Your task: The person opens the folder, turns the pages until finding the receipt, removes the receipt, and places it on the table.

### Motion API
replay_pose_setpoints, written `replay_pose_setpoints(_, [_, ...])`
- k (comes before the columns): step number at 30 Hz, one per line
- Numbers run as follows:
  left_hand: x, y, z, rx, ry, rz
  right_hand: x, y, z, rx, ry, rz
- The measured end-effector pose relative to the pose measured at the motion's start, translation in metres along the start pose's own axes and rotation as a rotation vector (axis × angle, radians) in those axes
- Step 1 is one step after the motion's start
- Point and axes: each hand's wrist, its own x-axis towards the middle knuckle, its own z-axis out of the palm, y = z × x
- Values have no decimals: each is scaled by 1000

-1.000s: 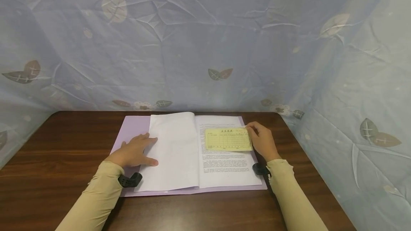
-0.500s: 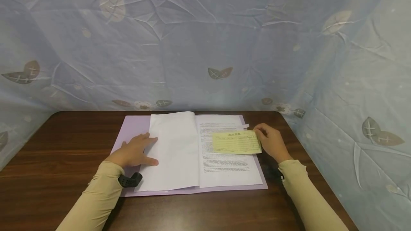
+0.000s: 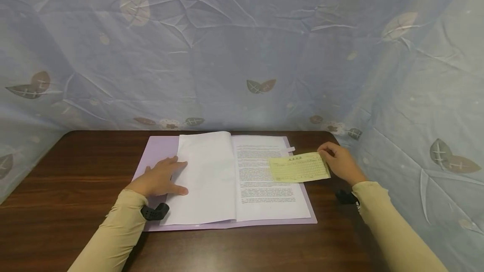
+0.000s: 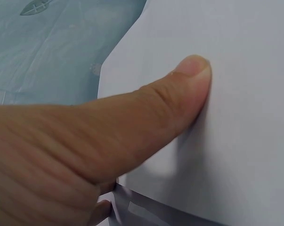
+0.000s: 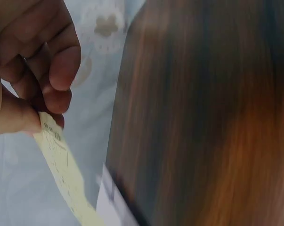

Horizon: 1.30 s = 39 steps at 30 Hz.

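A purple folder (image 3: 160, 146) lies open on the table, holding white sheets. Its left-hand page (image 3: 206, 179) is blank; the right-hand page (image 3: 272, 205) carries printed text. My left hand (image 3: 160, 177) rests with spread, straight fingers on the folder's left side, the thumb (image 4: 146, 113) lying on the blank page. Thumb and fingers of my right hand (image 3: 340, 163) pinch a yellow printed slip (image 3: 298, 168) by its upper right corner. The slip overlaps the right edge of the text page in the head view. In the right wrist view the slip (image 5: 64, 165) hangs from the fingertips.
The dark wooden table (image 3: 68, 188) extends around the folder. A small pale tab (image 3: 290, 149) sticks out at the folder's right edge. Behind and to the right hangs a blue-grey curtain (image 3: 223, 66) with leaf patterns. Each wrist wears a black device.
My right hand has drawn the yellow slip to the right, from over the text page to partly past the folder's edge. The pale tab has come into sight. My left hand has stayed put.
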Motion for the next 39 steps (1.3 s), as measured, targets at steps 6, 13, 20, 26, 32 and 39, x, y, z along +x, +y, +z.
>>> replay_pose_setpoints(6, [-1,2,0,-5,1,-1,2,22,-27,-62,-105,-26])
replay_pose_setpoints(13, [-3,2,-2,1,8,3,8,45,-45,-142,-191,-15])
replay_pose_setpoints(20, [-2,-1,-1,-1,2,4,12,67,-47,-215,-198,-46])
replay_pose_setpoints(26, [0,-1,0,2,-1,-1,12,79,-47,-239,-183,-26])
replay_pose_setpoints(32, [-2,1,0,-2,1,-1,12,86,-44,-246,-191,-13])
replay_pose_setpoints(39, [-1,-1,1,-9,4,-4,15,89,-37,-265,-225,35])
